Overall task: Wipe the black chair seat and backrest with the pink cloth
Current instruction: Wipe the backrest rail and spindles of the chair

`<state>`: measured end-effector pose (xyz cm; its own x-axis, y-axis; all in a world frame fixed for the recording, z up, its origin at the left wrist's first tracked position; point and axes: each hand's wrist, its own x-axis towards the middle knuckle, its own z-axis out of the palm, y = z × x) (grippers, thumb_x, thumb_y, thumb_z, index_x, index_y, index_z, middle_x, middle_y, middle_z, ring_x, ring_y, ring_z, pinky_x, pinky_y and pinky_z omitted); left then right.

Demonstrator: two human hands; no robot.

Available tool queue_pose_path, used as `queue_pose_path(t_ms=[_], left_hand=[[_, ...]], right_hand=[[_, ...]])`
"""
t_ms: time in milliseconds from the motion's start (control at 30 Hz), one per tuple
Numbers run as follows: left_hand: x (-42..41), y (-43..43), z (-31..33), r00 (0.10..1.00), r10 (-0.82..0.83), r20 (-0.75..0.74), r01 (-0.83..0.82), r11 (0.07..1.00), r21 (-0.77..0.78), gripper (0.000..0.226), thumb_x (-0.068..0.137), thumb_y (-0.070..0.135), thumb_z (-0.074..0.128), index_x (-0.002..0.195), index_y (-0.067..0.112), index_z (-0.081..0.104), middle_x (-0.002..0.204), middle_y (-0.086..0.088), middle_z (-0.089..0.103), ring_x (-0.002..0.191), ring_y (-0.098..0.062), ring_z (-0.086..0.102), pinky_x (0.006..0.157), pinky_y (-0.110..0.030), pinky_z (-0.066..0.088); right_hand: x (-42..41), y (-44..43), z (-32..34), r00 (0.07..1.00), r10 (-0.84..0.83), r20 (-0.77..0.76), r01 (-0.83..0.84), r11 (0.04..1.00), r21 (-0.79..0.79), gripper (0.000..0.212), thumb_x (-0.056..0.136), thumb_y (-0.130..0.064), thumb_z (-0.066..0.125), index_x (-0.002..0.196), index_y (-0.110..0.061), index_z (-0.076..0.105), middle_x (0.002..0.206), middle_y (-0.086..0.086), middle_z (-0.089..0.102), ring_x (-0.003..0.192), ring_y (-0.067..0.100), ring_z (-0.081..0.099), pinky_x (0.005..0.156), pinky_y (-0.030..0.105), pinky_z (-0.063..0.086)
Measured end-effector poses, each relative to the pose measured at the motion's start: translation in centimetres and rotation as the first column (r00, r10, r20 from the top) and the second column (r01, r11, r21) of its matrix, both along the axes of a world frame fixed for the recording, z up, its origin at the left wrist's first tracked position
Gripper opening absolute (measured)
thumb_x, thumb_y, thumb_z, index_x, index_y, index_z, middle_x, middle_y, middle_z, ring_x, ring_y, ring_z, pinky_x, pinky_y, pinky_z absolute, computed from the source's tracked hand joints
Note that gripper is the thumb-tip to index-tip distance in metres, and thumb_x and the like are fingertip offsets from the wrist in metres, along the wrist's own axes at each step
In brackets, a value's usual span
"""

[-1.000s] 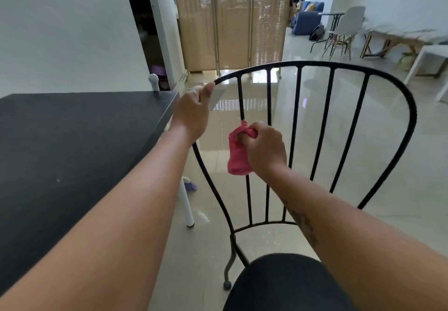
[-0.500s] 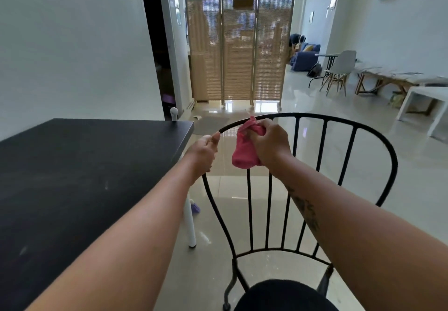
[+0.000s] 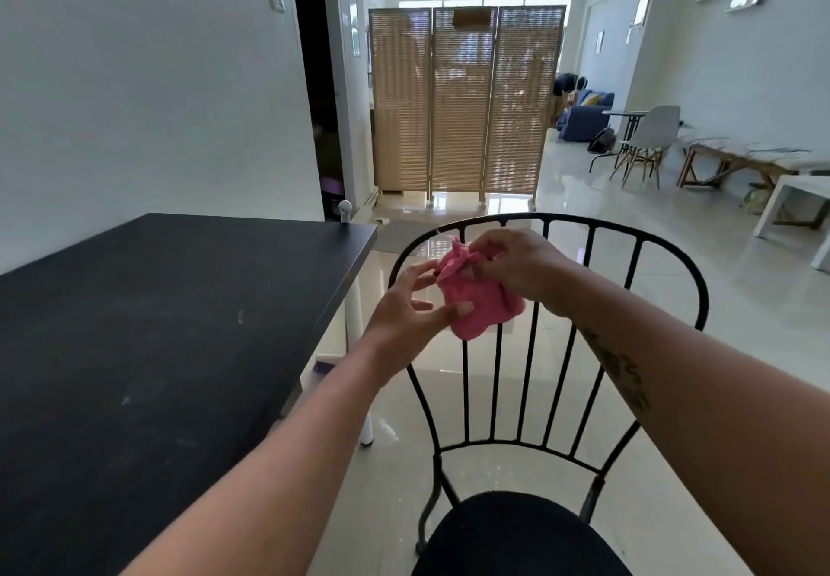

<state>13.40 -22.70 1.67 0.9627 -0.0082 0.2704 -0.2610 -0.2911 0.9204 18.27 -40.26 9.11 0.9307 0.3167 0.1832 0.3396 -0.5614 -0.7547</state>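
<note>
The black metal chair stands in front of me, its barred backrest (image 3: 637, 234) curving across the middle and its round black seat (image 3: 516, 535) at the bottom edge. The bunched pink cloth (image 3: 476, 301) hangs in front of the backrest's upper left bars, apart from the rail. My right hand (image 3: 516, 265) pinches the cloth's top. My left hand (image 3: 404, 310) is off the chair, fingers spread, with the thumb and fingertips touching the cloth's left side and lower edge.
A black table (image 3: 157, 328) with white legs stands close on the left of the chair. Glossy tiled floor (image 3: 741, 328) lies beyond. A wooden folding screen (image 3: 462, 99), a grey chair (image 3: 651, 139) and a white side table (image 3: 804, 202) are farther back.
My left hand has let go of the backrest rail and come to the cloth. The right hand with the cloth has pulled off the top rail toward me. The camera has tilted up.
</note>
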Motion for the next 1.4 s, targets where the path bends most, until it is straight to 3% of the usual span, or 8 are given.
queue_pose_path(t_ms=[167, 300, 433, 600, 700, 900, 1200, 1400], left_hand=[[0.5, 0.6, -0.2, 0.997, 0.075, -0.016, -0.076, 0.98, -0.183, 0.039, 0.08, 0.029, 0.079, 0.114, 0.018, 0.062, 0.1, 0.003, 0.065, 0.085, -0.014, 0.066, 0.073, -0.027, 0.057], [0.7, 2.5, -0.9, 0.989, 0.145, -0.043, -0.15, 0.97, -0.193, 0.022, 0.084, 0.029, 0.074, 0.097, 0.014, 0.064, 0.084, -0.001, 0.063, 0.074, -0.012, 0.061, 0.061, -0.024, 0.051], [1.0, 2.9, -0.2, 0.969, 0.24, 0.064, -0.231, 0.965, -0.124, 0.017, 0.09, 0.032, 0.067, 0.099, 0.021, 0.057, 0.1, -0.001, 0.06, 0.084, -0.012, 0.063, 0.056, -0.017, 0.05], [3.9, 1.7, 1.2, 0.803, 0.437, 0.406, -0.515, 0.851, 0.103, 0.018, 0.094, 0.034, 0.06, 0.098, 0.023, 0.046, 0.094, 0.007, 0.05, 0.083, -0.013, 0.058, 0.066, -0.03, 0.058], [5.7, 0.7, 0.2, 0.73, 0.394, 0.558, -0.581, 0.788, 0.205, 0.025, 0.092, 0.03, 0.062, 0.107, 0.016, 0.047, 0.096, 0.005, 0.049, 0.092, -0.024, 0.054, 0.073, -0.041, 0.056], [8.9, 0.8, -1.3, 0.704, 0.229, 0.672, -0.621, 0.659, 0.425, 0.04, 0.092, 0.033, 0.062, 0.125, 0.016, 0.048, 0.114, -0.007, 0.057, 0.093, -0.025, 0.053, 0.075, -0.042, 0.055], [8.7, 1.7, -0.6, 0.684, 0.324, 0.654, -0.515, 0.849, 0.117, 0.036, 0.092, 0.043, 0.052, 0.118, 0.023, 0.037, 0.112, -0.007, 0.056, 0.093, -0.018, 0.058, 0.076, -0.037, 0.057], [8.1, -1.1, -2.1, 0.636, 0.229, 0.737, -0.556, 0.798, 0.231, 0.025, 0.091, 0.021, 0.065, 0.108, 0.013, 0.049, 0.107, -0.011, 0.052, 0.091, -0.023, 0.054, 0.076, -0.038, 0.054]], right_hand=[[0.7, 1.5, -0.8, 0.993, 0.11, -0.033, -0.109, 0.993, 0.041, 0.011, 0.086, -0.016, 0.072, 0.095, -0.019, 0.069, 0.098, 0.002, 0.069, 0.095, 0.02, 0.065, 0.071, 0.025, 0.054], [2.9, 2.7, -0.5, 0.976, 0.173, 0.129, -0.152, 0.976, -0.155, 0.016, 0.082, -0.027, 0.074, 0.097, -0.023, 0.073, 0.099, -0.005, 0.065, 0.09, 0.011, 0.058, 0.075, 0.029, 0.049], [6.1, 2.8, 0.2, 0.814, 0.071, 0.577, 0.134, 0.943, -0.305, 0.027, 0.09, -0.042, 0.062, 0.11, -0.025, 0.067, 0.114, 0.001, 0.064, 0.11, 0.024, 0.052, 0.094, 0.04, 0.04], [8.4, 1.5, -3.3, 0.807, 0.083, 0.585, 0.36, 0.716, -0.598, 0.053, 0.096, -0.056, 0.032, 0.138, -0.026, 0.042, 0.135, 0.008, 0.049, 0.128, 0.033, 0.037, 0.11, 0.048, 0.022], [8.8, 1.6, -5.6, 0.683, 0.081, 0.726, 0.487, 0.69, -0.535, 0.061, 0.094, -0.057, 0.031, 0.139, -0.018, 0.04, 0.127, 0.013, 0.05, 0.123, 0.037, 0.041, 0.112, 0.053, 0.021], [9.5, 2.2, -6.8, 0.57, 0.018, 0.821, 0.544, 0.741, -0.394, 0.057, 0.091, -0.053, 0.041, 0.133, -0.014, 0.046, 0.122, 0.014, 0.052, 0.12, 0.037, 0.043, 0.112, 0.052, 0.022], [10.5, 2.0, -7.9, 0.429, -0.05, 0.902, 0.442, 0.882, -0.161, 0.045, 0.102, -0.039, 0.036, 0.138, -0.015, 0.05, 0.13, 0.011, 0.055, 0.126, 0.031, 0.045, 0.113, 0.047, 0.026], [11.8, -1.8, -6.8, 0.3, 0.035, 0.953, 0.516, 0.835, -0.193, 0.032, 0.102, -0.026, 0.045, 0.131, -0.018, 0.056, 0.106, 0.01, 0.06, 0.097, 0.031, 0.054, 0.088, 0.042, 0.038]])
